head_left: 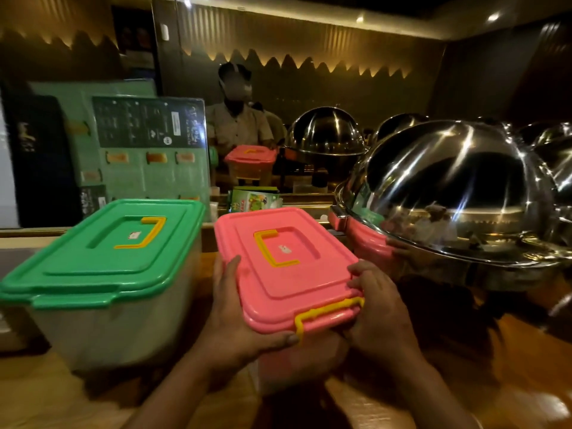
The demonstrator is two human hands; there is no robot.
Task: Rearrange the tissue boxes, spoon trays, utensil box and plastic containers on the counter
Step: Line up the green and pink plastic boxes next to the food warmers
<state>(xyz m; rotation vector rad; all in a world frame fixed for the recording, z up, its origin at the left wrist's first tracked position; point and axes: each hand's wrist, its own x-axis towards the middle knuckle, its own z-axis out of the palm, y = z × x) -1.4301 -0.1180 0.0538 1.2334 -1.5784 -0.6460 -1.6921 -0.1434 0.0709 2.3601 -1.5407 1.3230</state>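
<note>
Pink box (288, 267) on counter (510, 360), between green box (102, 261) and steel dome (458, 193) | your left hand (235, 317) and right hand (377, 308) clasp its near corners | two-sided hold likely keeps it square for sliding | mind the dome

The pink-lidded container (288, 267) has a salmon-pink lid carrying 2 yellow handles, with a small white sticker at the lid's centre. Left of it, the green-lidded container (102, 258) has a bright green lid, 1 yellow handle and a cloudy, translucent whitish body. Right of the pink lid, the chafing dome (458, 187) is mirror-bright silver, streaked with white glints. Beneath the pink container, the counter (510, 382) is warm amber-brown wood. Behind it, a tissue box (253, 201) shows a green print.
</note>
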